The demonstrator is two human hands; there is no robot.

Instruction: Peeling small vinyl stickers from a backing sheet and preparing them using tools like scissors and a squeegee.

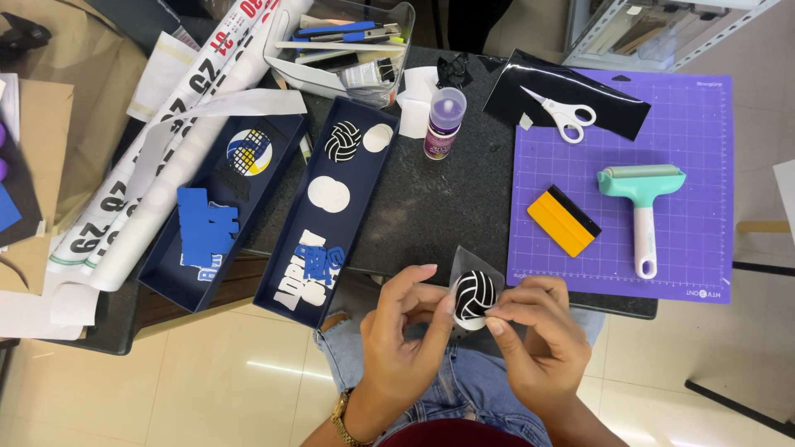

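Both hands are closed in pinch grips on one volleyball decal [474, 295], a round black-and-white piece on a clear film sheet. The left hand [406, 331] pinches its left edge with thumb and forefinger. The right hand [538, 331] pinches its right edge at the fingertips. The decal is held over the lap, just off the near edge of the dark surface [431, 207].

Progress, as a judgement: the decal appears to be mid-assembly. The black panel pattern sits on a white round, but the clear film is not yet removed. A second volleyball piece [342, 141] and plain white rounds [329, 194] lie in the right navy tray [286, 285], so further pieces appear to be pending. Blue cut letters [205, 228] and a blue-and-yellow ball decal [248, 151] lie in the left navy tray [166, 285].

Packages and labels, placed relative to the purple cutting mat [704, 207]:
- Glue bottle [443, 122]: just left of the mat, upright, purple label, translucent cap.
- Clear plastic bin [399, 58]: further left and behind, holding pens and clips.
- White rolls [166, 141] printed with black and red numerals: far left, laid diagonally.
- On the mat: yellow squeegee [563, 221], teal roller [642, 194], white-handled scissors [563, 114] on a black sheet [613, 103].
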